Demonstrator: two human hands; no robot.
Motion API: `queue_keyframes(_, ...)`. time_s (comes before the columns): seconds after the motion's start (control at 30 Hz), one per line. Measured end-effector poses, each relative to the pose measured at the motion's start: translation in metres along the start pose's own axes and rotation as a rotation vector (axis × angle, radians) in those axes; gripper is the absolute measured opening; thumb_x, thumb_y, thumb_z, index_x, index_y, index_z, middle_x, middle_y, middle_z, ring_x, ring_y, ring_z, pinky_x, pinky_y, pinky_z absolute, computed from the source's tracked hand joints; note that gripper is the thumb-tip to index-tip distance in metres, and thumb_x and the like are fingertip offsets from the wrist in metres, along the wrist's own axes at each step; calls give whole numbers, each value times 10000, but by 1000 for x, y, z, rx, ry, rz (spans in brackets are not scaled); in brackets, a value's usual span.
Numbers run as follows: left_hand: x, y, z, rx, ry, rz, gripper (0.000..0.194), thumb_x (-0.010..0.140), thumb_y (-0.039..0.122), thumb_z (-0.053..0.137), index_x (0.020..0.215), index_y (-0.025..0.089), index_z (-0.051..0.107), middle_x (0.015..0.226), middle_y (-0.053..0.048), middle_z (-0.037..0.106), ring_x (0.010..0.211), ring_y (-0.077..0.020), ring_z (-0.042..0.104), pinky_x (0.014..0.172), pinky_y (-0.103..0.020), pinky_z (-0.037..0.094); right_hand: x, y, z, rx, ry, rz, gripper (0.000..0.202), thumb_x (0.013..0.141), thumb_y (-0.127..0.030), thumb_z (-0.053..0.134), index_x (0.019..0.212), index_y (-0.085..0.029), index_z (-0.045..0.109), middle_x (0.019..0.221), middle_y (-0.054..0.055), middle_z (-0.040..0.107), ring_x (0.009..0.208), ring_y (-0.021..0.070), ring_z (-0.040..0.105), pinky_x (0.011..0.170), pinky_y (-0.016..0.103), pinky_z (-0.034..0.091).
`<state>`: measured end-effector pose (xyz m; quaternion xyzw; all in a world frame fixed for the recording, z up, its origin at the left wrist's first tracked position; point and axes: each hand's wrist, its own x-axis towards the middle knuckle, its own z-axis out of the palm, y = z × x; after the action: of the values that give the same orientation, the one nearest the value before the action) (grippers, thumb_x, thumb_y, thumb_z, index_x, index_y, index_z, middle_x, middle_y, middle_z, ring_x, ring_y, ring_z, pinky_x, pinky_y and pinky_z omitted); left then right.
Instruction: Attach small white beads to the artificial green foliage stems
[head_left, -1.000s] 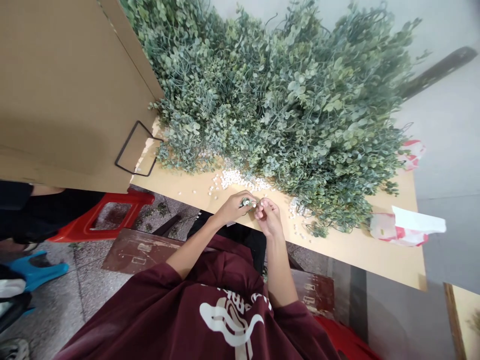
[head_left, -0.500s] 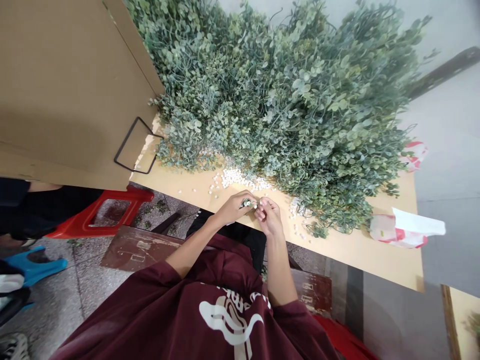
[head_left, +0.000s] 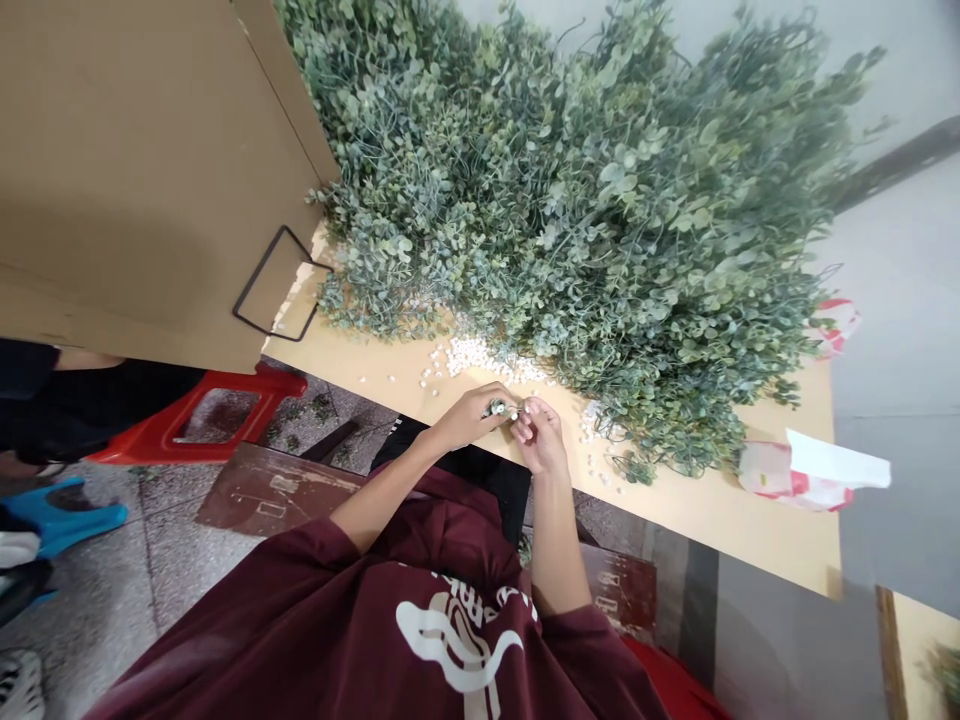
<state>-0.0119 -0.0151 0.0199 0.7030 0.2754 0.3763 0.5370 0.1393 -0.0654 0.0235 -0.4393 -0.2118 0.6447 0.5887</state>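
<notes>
a small leafy sprig [head_left: 496, 407] with pale bits at its end sits just below the middle of the frame, in the fingers of the left hand [head_left: 469, 418]. that hand pinches it between thumb and fingertips. the sprig lies just left of the right hand [head_left: 541, 440], whose thumb and fingertips are drawn close together at its pale end; whether they grip anything is too small to tell. its long axis seems to run roughly left to right, from one hand toward the other, and the left hand is the nearer, touching it.

just above the hands, small white beads [head_left: 469, 355] are scattered on the pale table [head_left: 675, 500]. a big heap of green leaves [head_left: 570, 200] fills the upper middle and upper right. a cardboard box [head_left: 150, 150] takes the upper left, with a black wire loop [head_left: 259, 270] by its lower corner. at the right is a red and white wrapper [head_left: 772, 470], with no readable words.

the maroon shirt [head_left: 315, 620] at the bottom bears white lettering, folded and only partly seen, so the word cannot be read. pale marks on the brown bench [head_left: 240, 490] at lower left are unreadable too.
</notes>
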Motion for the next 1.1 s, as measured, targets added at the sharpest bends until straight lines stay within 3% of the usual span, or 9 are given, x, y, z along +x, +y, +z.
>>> queue_keyframes(0.57, 0, -2, 0, 50, -5, 8, 108, 885, 253, 569, 884, 157, 619, 909, -55, 614, 871, -163, 595, 804, -264, 454, 0, 3, 0, -62, 31, -11, 271, 740, -355, 762, 693, -184, 557, 524, -83, 399, 405, 34, 309, 388, 163, 306)
queue_keyframes(1.1, -1, 4, -2, 110, 7, 11, 58, 861, 174, 555, 865, 168, 612, 929, -53, 629, 907, -166, 609, 834, -276, 467, -4, 11, 11, -217, 119, -137, 265, 787, -417, 706, 726, -203, 562, 538, -70, 444, 429, 63, 379, 425, 192, 410)
